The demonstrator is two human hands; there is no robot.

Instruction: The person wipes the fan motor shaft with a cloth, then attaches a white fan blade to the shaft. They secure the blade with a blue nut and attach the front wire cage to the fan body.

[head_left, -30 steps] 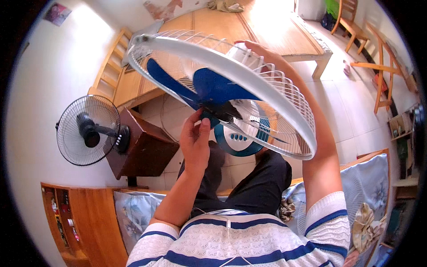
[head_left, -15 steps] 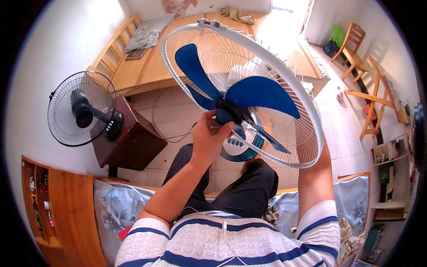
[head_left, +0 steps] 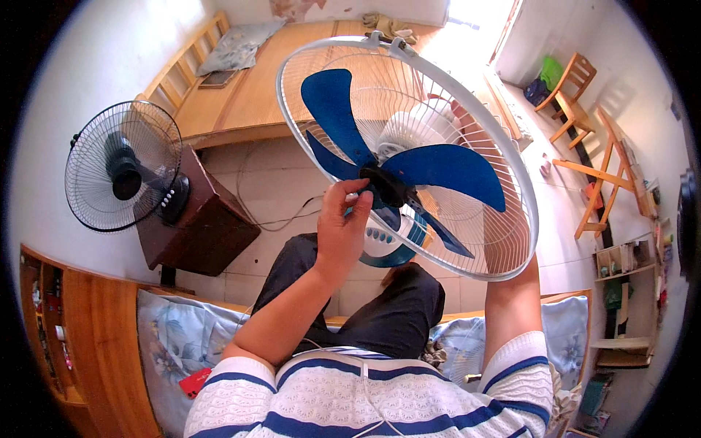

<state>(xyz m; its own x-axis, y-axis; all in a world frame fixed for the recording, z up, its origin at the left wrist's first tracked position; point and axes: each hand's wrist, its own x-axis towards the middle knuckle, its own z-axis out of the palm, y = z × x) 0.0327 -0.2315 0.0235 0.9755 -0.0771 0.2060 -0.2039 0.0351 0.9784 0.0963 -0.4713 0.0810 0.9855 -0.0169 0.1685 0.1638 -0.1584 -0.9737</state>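
A fan (head_left: 524, 241) with a white wire cage and no front grille stands tilted between my knees. It carries dark blue blades (head_left: 449, 168) on a black hub. With thumb and fingers closed, my left hand (head_left: 342, 223) pinches the dark blue blade knob (head_left: 359, 198) at the hub's centre; the fingers hide much of the knob. My right forearm passes behind the cage. Through the wires, my right hand (head_left: 461, 117) shows at the white motor housing (head_left: 412, 130), its fingers partly covered. Below the blades sits the blue-green base (head_left: 387, 257) with its push buttons.
At left, a black fan (head_left: 125, 175) stands on a dark red-brown cabinet (head_left: 201, 226), cables trailing across the floor. A wooden bed (head_left: 241, 109) lies ahead. At right are a wooden chair (head_left: 573, 102), a folded wooden frame (head_left: 606, 171) and a shelf (head_left: 621, 343).
My view has shifted slightly, so the room moves left in it. My left fingers have turned around the knob, covering more of it. My right hand now shows through the wires.
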